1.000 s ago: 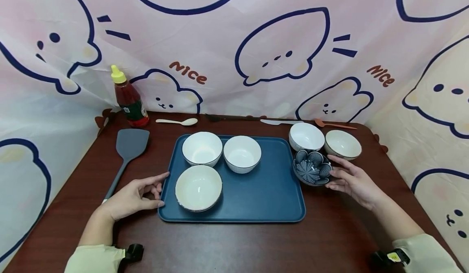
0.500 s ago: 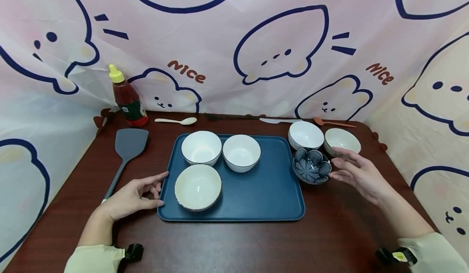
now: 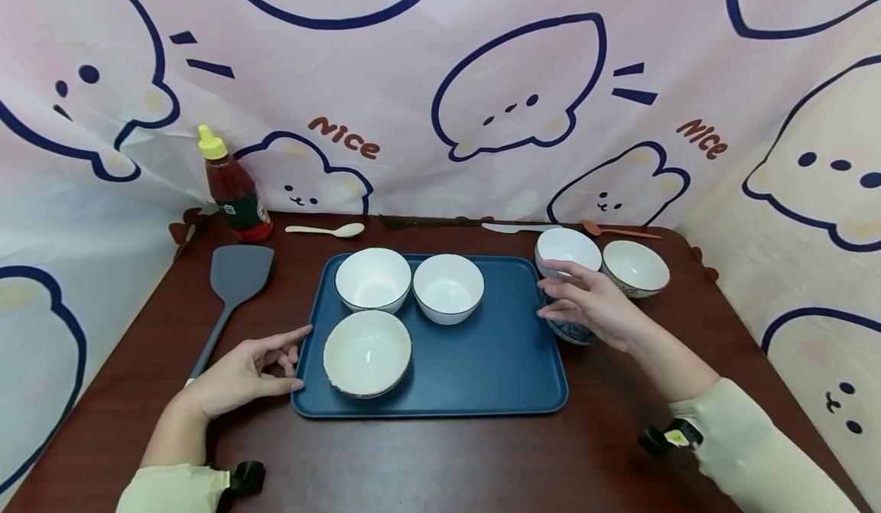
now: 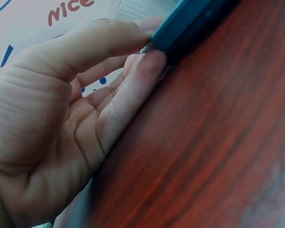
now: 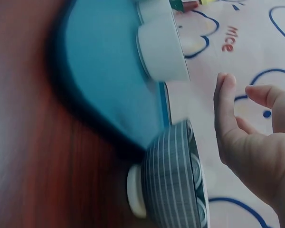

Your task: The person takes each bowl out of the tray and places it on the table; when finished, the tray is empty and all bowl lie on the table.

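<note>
hovering above the patterned dark blue bowl (image 3: 573, 334), the right hand (image 3: 593, 304) has its fingers extended and holds nothing; the right wrist view shows a gap between fingertips and rim. the bowl stands upright below this hand, just beside the right edge of the blue tray (image 3: 495, 360). beyond the same hand stand a white bowl (image 3: 567, 245) and, to its right, a cream bowl (image 3: 636, 267). the left hand (image 3: 242, 374) touches the left edge of the tray with index fingertip and thumb set apart, without clasping it. to the right of the left hand, three light bowls (image 3: 368, 351) rest on the tray; to its left lies a grey spatula (image 3: 239, 274), blade beyond the hand.
</note>
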`<action>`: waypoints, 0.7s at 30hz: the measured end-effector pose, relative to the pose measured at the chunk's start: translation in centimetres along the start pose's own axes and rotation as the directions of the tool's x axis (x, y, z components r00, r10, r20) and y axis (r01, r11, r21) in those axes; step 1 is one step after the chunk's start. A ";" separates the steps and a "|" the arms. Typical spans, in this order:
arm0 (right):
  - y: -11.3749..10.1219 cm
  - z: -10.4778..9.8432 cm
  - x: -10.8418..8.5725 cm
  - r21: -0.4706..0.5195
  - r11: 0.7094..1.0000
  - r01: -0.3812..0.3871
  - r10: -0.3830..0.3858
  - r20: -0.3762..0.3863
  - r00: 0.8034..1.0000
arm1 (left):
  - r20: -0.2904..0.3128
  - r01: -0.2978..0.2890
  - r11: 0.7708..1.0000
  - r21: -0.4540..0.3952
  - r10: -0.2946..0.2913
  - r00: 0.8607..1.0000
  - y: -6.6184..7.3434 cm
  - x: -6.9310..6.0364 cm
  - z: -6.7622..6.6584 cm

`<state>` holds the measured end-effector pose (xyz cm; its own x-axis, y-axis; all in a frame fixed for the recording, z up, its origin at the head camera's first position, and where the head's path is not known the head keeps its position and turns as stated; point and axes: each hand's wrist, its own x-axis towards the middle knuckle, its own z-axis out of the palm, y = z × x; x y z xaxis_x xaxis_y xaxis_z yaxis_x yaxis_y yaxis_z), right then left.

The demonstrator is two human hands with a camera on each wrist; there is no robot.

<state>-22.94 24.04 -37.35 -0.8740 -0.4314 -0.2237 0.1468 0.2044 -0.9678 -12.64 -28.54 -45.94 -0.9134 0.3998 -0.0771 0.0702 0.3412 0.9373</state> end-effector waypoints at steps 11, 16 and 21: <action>-0.5 4.7 4.1 0.003 0.998 -0.062 0.061 0.095 0.994 | 0.003 -0.009 1.000 -0.013 0.009 1.000 -0.1 0.0 0.1; 0.1 6.4 4.9 0.020 0.995 -0.097 0.094 0.120 0.988 | 0.008 -0.002 1.000 -0.016 0.003 1.000 -0.2 -0.1 0.2; 0.6 7.6 5.5 0.033 0.995 -0.091 0.087 0.110 0.990 | -0.002 -0.001 1.000 -0.022 0.001 1.000 -0.2 -0.1 0.1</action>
<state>-24.09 15.12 -40.06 -0.8019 -0.5057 -0.3182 0.2406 0.2141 -0.9467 -12.51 -28.61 -46.12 -0.9141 0.3984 -0.0753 0.0625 0.3221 0.9446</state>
